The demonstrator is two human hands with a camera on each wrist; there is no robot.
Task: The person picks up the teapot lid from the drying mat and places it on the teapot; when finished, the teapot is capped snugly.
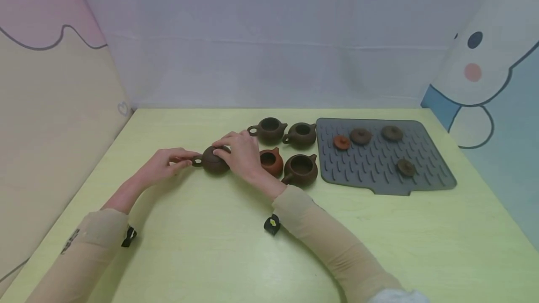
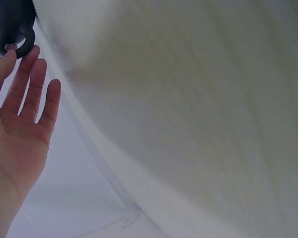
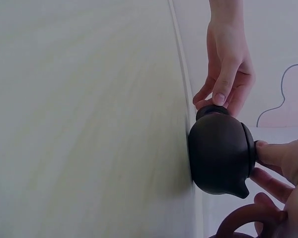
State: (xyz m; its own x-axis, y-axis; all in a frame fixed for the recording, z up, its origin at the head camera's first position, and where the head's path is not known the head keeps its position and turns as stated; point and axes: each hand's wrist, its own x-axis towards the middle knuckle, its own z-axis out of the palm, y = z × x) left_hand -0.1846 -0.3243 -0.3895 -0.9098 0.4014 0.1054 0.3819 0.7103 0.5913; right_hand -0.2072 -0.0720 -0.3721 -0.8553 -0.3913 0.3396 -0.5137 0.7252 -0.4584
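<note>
A round dark brown teapot [image 1: 213,164] stands on the table between the two hands. My left hand [image 1: 166,165] pinches its loop handle [image 2: 29,42] between thumb and fingers, the other fingers spread out. From the opposite side my right hand [image 1: 242,153] reaches over the pot's top. Its thumb and fingers pinch the knob of the lid [image 3: 250,148], which sits on the teapot's mouth in the right wrist view. The short spout points away from the handle. In the head view the right hand hides part of the lid and spout.
Just right of my right hand are lidless teapots: a red one [image 1: 275,168], a brown one [image 1: 301,179] and two dark ones behind. A grey ridged mat [image 1: 358,169] carries several loose lids, among them a red lid [image 1: 341,142]. Cloth walls border the table [image 1: 189,247].
</note>
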